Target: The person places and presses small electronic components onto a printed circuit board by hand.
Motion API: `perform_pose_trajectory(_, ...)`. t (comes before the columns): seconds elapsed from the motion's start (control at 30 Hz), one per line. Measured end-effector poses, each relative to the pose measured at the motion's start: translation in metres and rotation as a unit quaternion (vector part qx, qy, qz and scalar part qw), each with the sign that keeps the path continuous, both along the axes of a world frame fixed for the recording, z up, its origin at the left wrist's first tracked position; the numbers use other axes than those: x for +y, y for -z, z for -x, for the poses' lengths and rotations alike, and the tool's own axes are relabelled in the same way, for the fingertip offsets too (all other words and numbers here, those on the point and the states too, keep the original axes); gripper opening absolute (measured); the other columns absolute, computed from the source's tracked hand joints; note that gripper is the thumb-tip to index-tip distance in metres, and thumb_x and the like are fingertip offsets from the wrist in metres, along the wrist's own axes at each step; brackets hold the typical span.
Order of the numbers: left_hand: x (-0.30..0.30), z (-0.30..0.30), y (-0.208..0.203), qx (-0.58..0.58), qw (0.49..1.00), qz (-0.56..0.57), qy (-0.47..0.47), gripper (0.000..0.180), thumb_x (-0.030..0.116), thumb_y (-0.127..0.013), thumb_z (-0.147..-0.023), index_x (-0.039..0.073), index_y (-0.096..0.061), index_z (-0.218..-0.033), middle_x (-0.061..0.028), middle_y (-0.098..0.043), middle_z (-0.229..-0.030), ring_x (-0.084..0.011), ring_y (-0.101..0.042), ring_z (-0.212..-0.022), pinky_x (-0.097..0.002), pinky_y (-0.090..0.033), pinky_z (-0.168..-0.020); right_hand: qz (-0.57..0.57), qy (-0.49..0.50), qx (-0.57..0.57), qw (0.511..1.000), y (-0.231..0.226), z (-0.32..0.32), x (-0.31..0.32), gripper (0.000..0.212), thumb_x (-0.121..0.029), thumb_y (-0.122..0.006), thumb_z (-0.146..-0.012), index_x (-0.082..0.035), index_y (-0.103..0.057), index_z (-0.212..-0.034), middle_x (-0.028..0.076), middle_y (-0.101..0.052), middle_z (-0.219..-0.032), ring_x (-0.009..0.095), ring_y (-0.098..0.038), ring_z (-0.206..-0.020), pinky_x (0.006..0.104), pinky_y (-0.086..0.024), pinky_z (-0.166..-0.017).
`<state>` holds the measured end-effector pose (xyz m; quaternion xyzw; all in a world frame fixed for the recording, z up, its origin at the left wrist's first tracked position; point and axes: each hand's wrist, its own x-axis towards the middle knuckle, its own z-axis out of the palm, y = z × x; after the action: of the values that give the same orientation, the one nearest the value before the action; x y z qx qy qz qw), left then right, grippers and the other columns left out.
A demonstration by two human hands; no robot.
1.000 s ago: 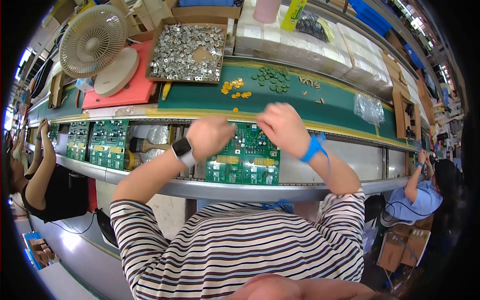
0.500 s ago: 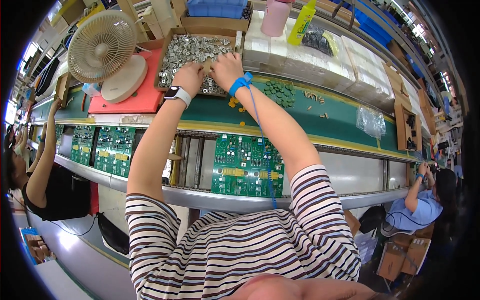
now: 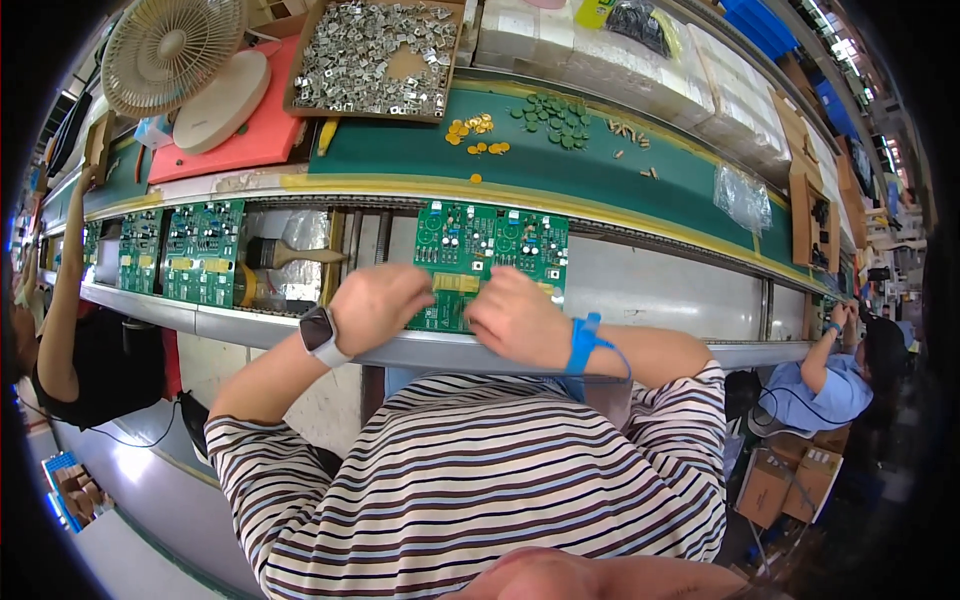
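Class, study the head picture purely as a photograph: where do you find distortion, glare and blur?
In the head view, the silver rail bows and the corners fall to black; also in the head view, glare whitens part of the grey floor at lower left; in that same view, the left hand and right hand look slightly soft, perhaps from motion.

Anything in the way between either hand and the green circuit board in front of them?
Nothing visible. The left hand is at the green circuit board's near left side, the right hand over its near part. The brush lies clear, to the left.
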<state>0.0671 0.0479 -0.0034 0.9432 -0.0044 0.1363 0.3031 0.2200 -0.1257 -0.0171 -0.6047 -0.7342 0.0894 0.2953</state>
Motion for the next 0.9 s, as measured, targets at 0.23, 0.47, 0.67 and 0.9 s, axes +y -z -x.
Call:
perform_pose_trajectory(0.23, -0.023, 0.018, 0.022, -0.020, 0.999, -0.038, 0.028, 0.018, 0.008, -0.064, -0.069, 0.007, -0.064, -0.086, -0.0068, -0.059, -0.073, -0.0250, -0.060, -0.067, -0.0347, -0.049, -0.059, 0.004, 0.032, -0.014, 0.999, 0.017, 0.014, -0.008, 0.012, -0.009, -0.067, -0.068, -0.007, -0.060, -0.077, 0.006, -0.056, -0.075, 0.023, -0.053, -0.077, 0.0376, -0.042, -0.082)
perform_pose_trajectory(0.47, -0.022, 0.016, 0.025, -0.013, 0.999, -0.032, 0.037, 0.015, 0.007, -0.067, -0.069, 0.005, -0.062, -0.083, -0.0075, -0.059, -0.078, -0.0255, -0.059, -0.070, -0.0354, -0.049, -0.061, 0.021, 0.022, -0.061, 0.998, 0.011, 0.011, -0.006, 0.009, -0.015, -0.067, -0.070, -0.011, -0.062, -0.076, 0.004, -0.055, -0.072, 0.023, -0.052, -0.077, 0.0373, -0.041, -0.082)
perform_pose_trajectory(0.67, -0.018, 0.018, 0.027, -0.014, 0.995, -0.071, 0.069, 0.014, 0.008, -0.063, -0.066, 0.006, -0.063, -0.080, -0.0076, -0.059, -0.077, -0.0258, -0.059, -0.071, -0.0349, -0.049, -0.062, 0.069, 0.058, -0.154, 0.984, -0.036, -0.045, 0.071, 0.010, -0.019, -0.059, -0.075, -0.013, -0.065, -0.071, 0.007, -0.058, -0.070, 0.026, -0.055, -0.075, 0.0403, -0.040, -0.073)
perform_pose_trajectory(0.9, -0.016, 0.016, 0.036, -0.021, 0.993, -0.072, 0.088, 0.017, 0.008, -0.061, -0.066, 0.006, -0.062, -0.083, -0.0067, -0.059, -0.079, -0.0247, -0.059, -0.075, -0.0340, -0.049, -0.063, -0.074, 0.200, -0.263, 0.941, -0.009, -0.129, 0.219, 0.011, -0.017, -0.058, -0.077, -0.011, -0.067, -0.076, 0.007, -0.062, -0.076, 0.028, -0.057, -0.083, 0.0417, -0.040, -0.079)
